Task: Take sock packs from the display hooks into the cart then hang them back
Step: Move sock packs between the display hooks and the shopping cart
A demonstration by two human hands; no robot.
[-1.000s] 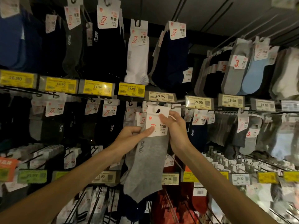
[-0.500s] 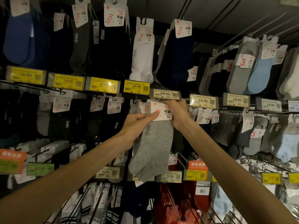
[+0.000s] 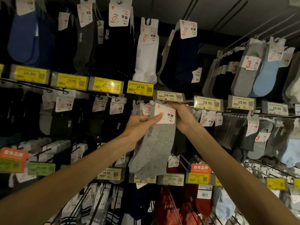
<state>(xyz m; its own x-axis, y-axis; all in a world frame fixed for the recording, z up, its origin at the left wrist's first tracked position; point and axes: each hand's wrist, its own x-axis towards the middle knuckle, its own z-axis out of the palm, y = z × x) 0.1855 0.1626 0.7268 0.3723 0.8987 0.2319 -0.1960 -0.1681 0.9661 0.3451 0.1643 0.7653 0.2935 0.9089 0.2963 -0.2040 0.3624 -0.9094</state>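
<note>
Grey knit sock pack (image 3: pixel 154 143), card header pinched by left hand (image 3: pixel 138 125), right hand (image 3: pixel 183 117).

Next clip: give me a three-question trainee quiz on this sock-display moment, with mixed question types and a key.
1. True or false: both hands hold the grey sock pack.
2. The price tag directly above the pack's card reads: A) 16.90 B) 19.90 C) 29.90
3. Fill in: the hanging sock in the top row, left of the navy pair, is ____.

Key
1. True: the left hand pinches the card's lower left, the right hand grips its right edge.
2. B
3. white; it is the white sock.
</note>
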